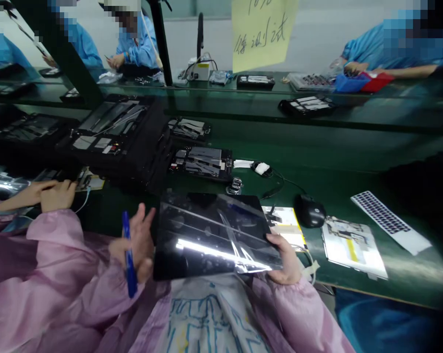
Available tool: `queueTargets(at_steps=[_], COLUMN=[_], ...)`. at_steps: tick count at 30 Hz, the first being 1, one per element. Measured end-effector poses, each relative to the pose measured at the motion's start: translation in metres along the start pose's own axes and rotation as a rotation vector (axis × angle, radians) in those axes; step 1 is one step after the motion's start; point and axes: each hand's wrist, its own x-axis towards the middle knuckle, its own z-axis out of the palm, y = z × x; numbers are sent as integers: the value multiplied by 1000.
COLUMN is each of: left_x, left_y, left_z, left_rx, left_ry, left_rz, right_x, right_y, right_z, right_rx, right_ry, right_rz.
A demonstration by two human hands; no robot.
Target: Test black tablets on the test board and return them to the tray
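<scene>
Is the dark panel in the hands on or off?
Off, it seems: the panel, held between the left hand and right hand, is black with only reflected light streaks.

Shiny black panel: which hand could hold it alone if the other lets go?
Probably the right hand: it grips the black panel at its lower right edge and holds nothing else. The left hand carries a blue pen and only rests open-fingered against the left edge.

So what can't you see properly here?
Head view only.
The right hand: fingers tucked behind the dark panel.
The dark panel: glare hides its surface.
The left hand: its grip on the blue pen is blurred.
The yellow note: top edge cuts its writing.
</scene>
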Motion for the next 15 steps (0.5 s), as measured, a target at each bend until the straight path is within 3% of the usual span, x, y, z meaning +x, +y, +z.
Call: queueTargets(at_steps=[3,4,5,8,11,15], left_x=[6,5,4,-1,-1,2], left_y=[-6,-10,-13,-25,-31,-29], left_z=[-1,-1,-2,-4,-6,-13], left_rx=[-450,-570,-636,-540,-380,-236], left_ry=[703,849,906,795,710,695], left_rz=[-22,-85,-165,-332,-325,-383], right_x=[-7,-7,-7,-1,6,12], right_y=[12,17,22,35,44,43], right_z=[6,8,8,1,-13,-29], right_rx=[118,118,66,-217,-387,-500], right_ry=[2,12,34,140,264,319], right_rz=[113,125,112,13,-61,-64])
